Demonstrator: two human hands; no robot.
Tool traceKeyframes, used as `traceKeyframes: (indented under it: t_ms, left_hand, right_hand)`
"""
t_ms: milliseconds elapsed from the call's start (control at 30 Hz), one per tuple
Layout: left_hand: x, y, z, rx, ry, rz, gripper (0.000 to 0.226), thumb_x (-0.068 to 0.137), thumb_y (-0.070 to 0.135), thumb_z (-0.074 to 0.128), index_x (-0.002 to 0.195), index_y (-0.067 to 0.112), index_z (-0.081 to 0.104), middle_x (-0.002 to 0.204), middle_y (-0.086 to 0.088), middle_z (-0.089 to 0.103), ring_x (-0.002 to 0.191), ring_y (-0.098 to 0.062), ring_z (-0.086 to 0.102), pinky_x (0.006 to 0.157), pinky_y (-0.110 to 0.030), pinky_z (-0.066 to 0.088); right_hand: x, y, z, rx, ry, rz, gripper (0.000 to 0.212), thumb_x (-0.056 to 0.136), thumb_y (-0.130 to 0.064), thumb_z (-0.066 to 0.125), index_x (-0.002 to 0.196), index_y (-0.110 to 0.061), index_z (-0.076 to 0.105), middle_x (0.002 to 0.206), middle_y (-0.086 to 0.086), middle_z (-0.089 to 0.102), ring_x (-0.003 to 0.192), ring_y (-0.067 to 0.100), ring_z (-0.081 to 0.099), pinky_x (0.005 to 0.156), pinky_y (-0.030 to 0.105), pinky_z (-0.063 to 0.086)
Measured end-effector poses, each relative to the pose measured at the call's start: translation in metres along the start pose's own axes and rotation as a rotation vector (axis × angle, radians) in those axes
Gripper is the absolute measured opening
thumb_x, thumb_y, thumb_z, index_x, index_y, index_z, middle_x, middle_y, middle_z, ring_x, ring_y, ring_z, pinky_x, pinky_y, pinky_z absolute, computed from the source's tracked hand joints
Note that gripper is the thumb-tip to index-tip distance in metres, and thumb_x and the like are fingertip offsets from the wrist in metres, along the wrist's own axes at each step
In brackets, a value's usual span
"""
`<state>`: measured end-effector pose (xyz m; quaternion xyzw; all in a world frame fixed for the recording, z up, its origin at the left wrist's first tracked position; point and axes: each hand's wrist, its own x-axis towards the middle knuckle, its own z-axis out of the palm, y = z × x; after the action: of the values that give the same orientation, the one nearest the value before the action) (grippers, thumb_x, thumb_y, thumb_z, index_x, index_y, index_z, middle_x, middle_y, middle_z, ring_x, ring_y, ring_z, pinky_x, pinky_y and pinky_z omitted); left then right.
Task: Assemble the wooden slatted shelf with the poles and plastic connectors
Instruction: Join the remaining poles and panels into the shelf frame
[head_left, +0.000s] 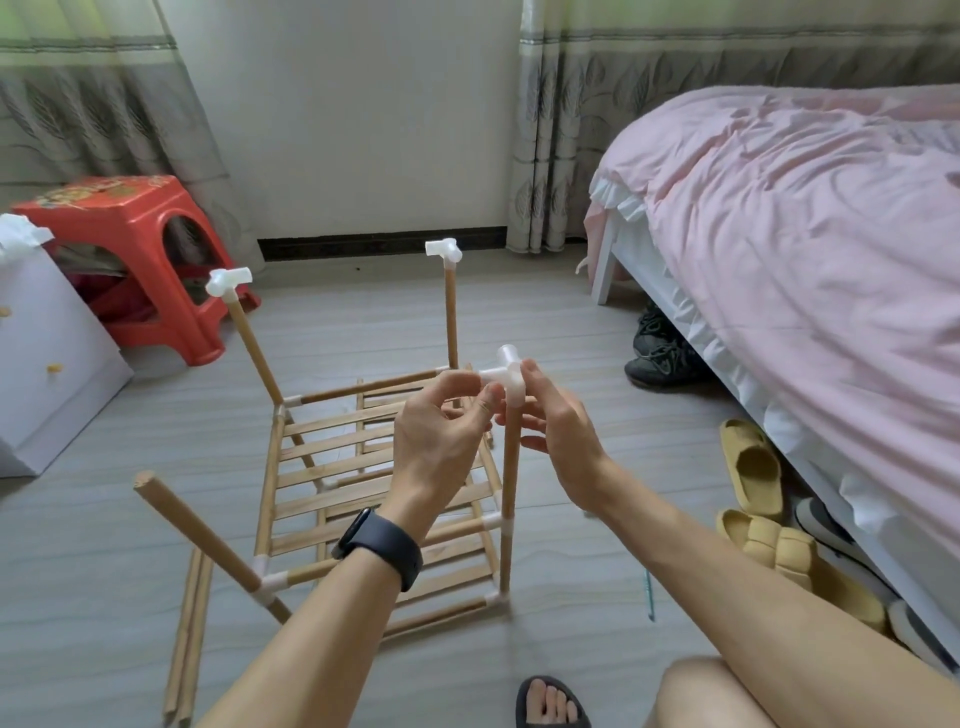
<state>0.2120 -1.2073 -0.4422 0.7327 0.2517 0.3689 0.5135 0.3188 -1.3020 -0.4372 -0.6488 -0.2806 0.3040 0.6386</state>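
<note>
- Nearest the camera, at six o'clock, a sandalled foot (551, 702) and a bare knee (711, 693) sit on the grey floor (571, 322).
- Both forearms reach up from the bottom edge; the left wrist wears a dark watch (378, 545).
- Left hand (441, 431), near centre, has its thumb and forefinger pinched on a side arm of the white connector (505, 378); the other fingers curl loosely.
- Right hand (558, 441), at three o'clock of the left, touches the connector's right side with its fingertips (530, 370); the palm is open and the lower fingers are spread, clear of the pole.
- That connector sits on top of the near right pole (509, 488), which stands upright from the shelf (363, 478).
- Shelf: a slatted wooden frame lying flat on the floor at centre, with white connectors at its corners.
- Far left pole (254, 353) leans toward ten o'clock and carries a white cap connector (228, 280).
- Far right pole (451, 317) stands upright at twelve o'clock of the hands, also with a white connector (442, 249) on top.
- Near left pole (197, 530) tilts hard toward nine o'clock; its top end is bare.
- Loose slats (189, 639) lie on the floor at seven o'clock.
- Red stool (130, 260) and white cabinet (47, 374) at ten o'clock.
- Pink bed (810, 260) at two o'clock, with yellow slippers (753, 467) and dark shoes (660, 348) beside it.
</note>
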Motion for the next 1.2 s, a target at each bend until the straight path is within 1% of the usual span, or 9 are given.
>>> traceKeyframes:
  t_ms: [100, 267, 367, 533, 667, 833, 967, 1033, 1200]
  left_hand:
    - [-0.001, 0.004, 0.001, 0.132, 0.069, 0.052, 0.039, 0.09, 0.038, 0.073, 0.123, 0.029, 0.055, 0.105, 0.014, 0.066, 0.084, -0.003, 0.069, 0.072, -0.028, 0.061]
    - [0.001, 0.006, 0.005, 0.218, 0.055, 0.172, 0.027, 0.093, 0.028, 0.071, 0.119, 0.03, 0.068, 0.103, 0.013, 0.072, 0.082, 0.001, 0.069, 0.067, -0.014, 0.054]
    - [0.0, 0.003, 0.005, 0.253, 0.077, 0.217, 0.027, 0.09, 0.024, 0.075, 0.116, 0.031, 0.069, 0.1, 0.015, 0.072, 0.082, -0.002, 0.069, 0.069, -0.016, 0.055]
    - [0.002, -0.002, 0.002, 0.294, 0.087, 0.256, 0.028, 0.087, 0.025, 0.077, 0.112, 0.035, 0.068, 0.1, 0.013, 0.073, 0.082, -0.005, 0.069, 0.067, -0.026, 0.059]
    - [0.003, -0.005, 0.005, 0.307, 0.106, 0.263, 0.027, 0.087, 0.023, 0.077, 0.111, 0.034, 0.07, 0.101, 0.012, 0.074, 0.079, -0.004, 0.069, 0.066, -0.026, 0.058]
    - [-0.002, -0.001, 0.007, 0.301, 0.095, 0.279, 0.033, 0.087, 0.022, 0.078, 0.116, 0.036, 0.067, 0.1, 0.022, 0.07, 0.08, -0.003, 0.068, 0.067, -0.023, 0.058]
    - [-0.007, -0.011, 0.005, 0.385, 0.034, 0.27, 0.051, 0.091, 0.027, 0.073, 0.135, 0.043, 0.053, 0.099, 0.028, 0.065, 0.081, 0.004, 0.068, 0.064, -0.021, 0.059]
    - [-0.013, -0.023, 0.005, 0.484, -0.009, 0.196, 0.066, 0.094, 0.03, 0.069, 0.149, 0.043, 0.035, 0.109, 0.027, 0.061, 0.084, 0.007, 0.065, 0.065, -0.011, 0.053]
    - [-0.022, -0.072, 0.001, 0.762, -0.251, -0.164, 0.07, 0.1, 0.044, 0.053, 0.158, 0.034, 0.016, 0.161, 0.006, 0.029, 0.145, -0.013, 0.031, 0.115, -0.032, 0.032]
  right_hand:
    - [0.005, -0.004, 0.001, 0.014, -0.011, -0.027, 0.06, 0.099, -0.061, 0.037, 0.112, -0.015, 0.071, 0.1, 0.006, 0.076, 0.096, 0.018, 0.072, 0.079, 0.03, 0.052]
    - [0.015, -0.001, 0.012, -0.071, 0.034, -0.11, 0.054, 0.103, -0.054, 0.037, 0.099, -0.016, 0.075, 0.094, 0.004, 0.076, 0.09, 0.017, 0.073, 0.083, 0.039, 0.056]
    - [0.019, 0.005, 0.019, -0.146, 0.095, -0.149, 0.062, 0.097, -0.061, 0.029, 0.085, -0.015, 0.068, 0.08, 0.007, 0.072, 0.079, 0.021, 0.07, 0.083, 0.054, 0.054]
    - [0.023, 0.009, 0.022, -0.148, 0.098, -0.172, 0.035, 0.095, -0.053, 0.025, 0.075, -0.035, 0.047, 0.071, -0.01, 0.054, 0.072, 0.012, 0.053, 0.078, 0.044, 0.048]
    - [0.029, 0.015, 0.019, -0.133, 0.096, -0.178, 0.038, 0.106, -0.046, 0.028, 0.077, -0.032, 0.049, 0.072, -0.011, 0.054, 0.073, 0.008, 0.052, 0.075, 0.032, 0.041]
    - [0.025, 0.015, 0.016, -0.106, 0.057, -0.161, 0.047, 0.106, -0.047, 0.031, 0.068, -0.043, 0.058, 0.061, -0.016, 0.058, 0.067, 0.007, 0.054, 0.076, 0.039, 0.048]
    - [0.018, 0.02, 0.009, -0.008, -0.13, -0.05, 0.069, 0.099, -0.071, 0.017, 0.118, -0.031, 0.07, 0.095, -0.003, 0.076, 0.097, 0.015, 0.07, 0.094, 0.037, 0.049]
    - [0.015, 0.036, -0.002, -0.024, -0.174, 0.073, 0.084, 0.098, -0.07, 0.006, 0.118, -0.019, 0.07, 0.107, -0.004, 0.075, 0.107, 0.01, 0.067, 0.094, 0.03, 0.042]
    - [-0.014, 0.128, -0.034, -0.286, -0.13, 0.302, 0.04, 0.106, -0.051, 0.025, 0.115, -0.039, 0.062, 0.121, -0.016, 0.062, 0.115, 0.005, 0.055, 0.1, 0.032, 0.039]
